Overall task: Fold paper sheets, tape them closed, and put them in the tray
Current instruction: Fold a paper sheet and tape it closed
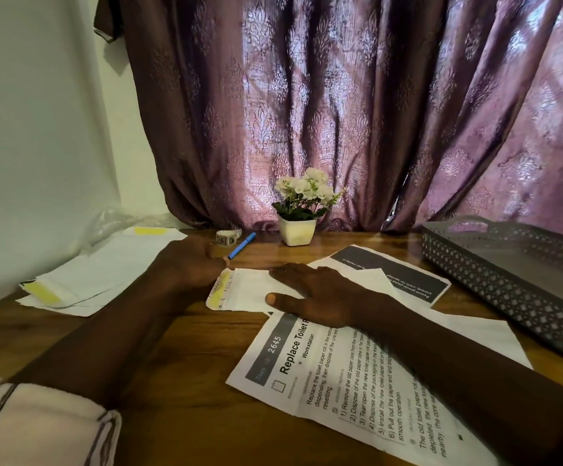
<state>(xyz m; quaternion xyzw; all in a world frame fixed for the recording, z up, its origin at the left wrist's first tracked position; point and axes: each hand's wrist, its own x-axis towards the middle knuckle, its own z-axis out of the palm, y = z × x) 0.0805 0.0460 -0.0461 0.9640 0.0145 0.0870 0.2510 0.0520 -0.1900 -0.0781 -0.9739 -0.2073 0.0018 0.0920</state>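
Observation:
A folded white paper sheet lies mid-table with yellowish tape along its left edge. My right hand rests flat on it, fingers spread. My left hand sits just left of the sheet, its fingertips near the taped edge and hidden from view. A tape roll stands behind my left hand. A grey perforated tray stands at the right; nothing shows inside it. A printed sheet headed "Replace Toilet" lies unfolded under my right forearm.
Folded, taped sheets are stacked at the left. A blue pen lies beside the tape roll. A white pot of flowers stands at the back by the curtain. Another printed sheet lies near the tray.

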